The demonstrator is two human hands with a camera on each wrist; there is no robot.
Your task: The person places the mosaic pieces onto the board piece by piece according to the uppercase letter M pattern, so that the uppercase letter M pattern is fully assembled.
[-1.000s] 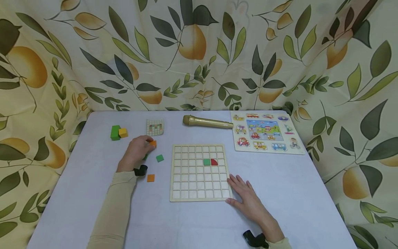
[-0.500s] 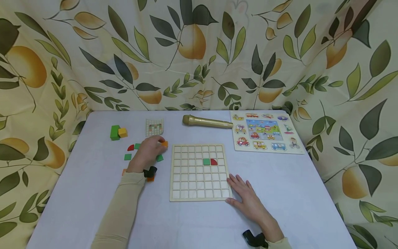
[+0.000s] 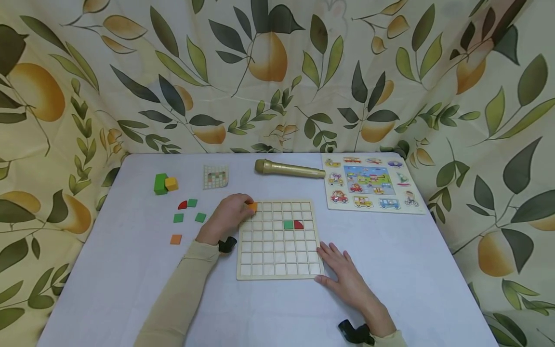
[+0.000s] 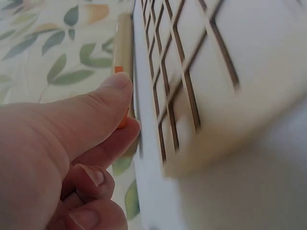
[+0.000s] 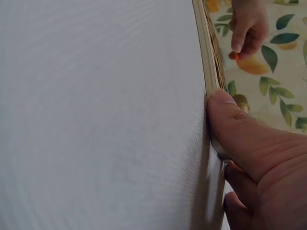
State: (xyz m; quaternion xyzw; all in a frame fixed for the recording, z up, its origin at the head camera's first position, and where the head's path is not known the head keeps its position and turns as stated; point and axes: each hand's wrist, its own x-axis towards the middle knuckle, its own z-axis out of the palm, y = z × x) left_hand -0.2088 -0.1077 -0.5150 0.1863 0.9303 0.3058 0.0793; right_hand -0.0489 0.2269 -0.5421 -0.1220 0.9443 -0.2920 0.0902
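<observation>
My left hand (image 3: 227,217) pinches a small orange tile (image 3: 253,206) between thumb and index finger, at the far left corner of the wooden grid board (image 3: 238,250). In the left wrist view the tile's orange edge (image 4: 119,69) pokes out past the thumb tip, and the other fingers are curled beneath. My right hand (image 3: 344,279) rests at the board's near right corner, fingers extended along its right side. Seen from the right wrist, the thumb (image 5: 240,127) presses against the board's rim (image 5: 207,57). A green square tile (image 3: 288,224) and a red quarter-round tile (image 3: 298,225) sit side by side in the grid.
Left of the board lie a red quarter-round piece (image 3: 182,205), several green tiles (image 3: 178,218) and an orange tile (image 3: 175,239). Behind are green and yellow blocks (image 3: 161,184), a small pattern card (image 3: 215,177), a gold microphone (image 3: 290,169) and a vehicle picture puzzle (image 3: 334,195).
My left hand has carried the orange tile rightward from among the loose tiles to the board's far left corner. The sleeve now covers another orange tile. My right hand stays put.
</observation>
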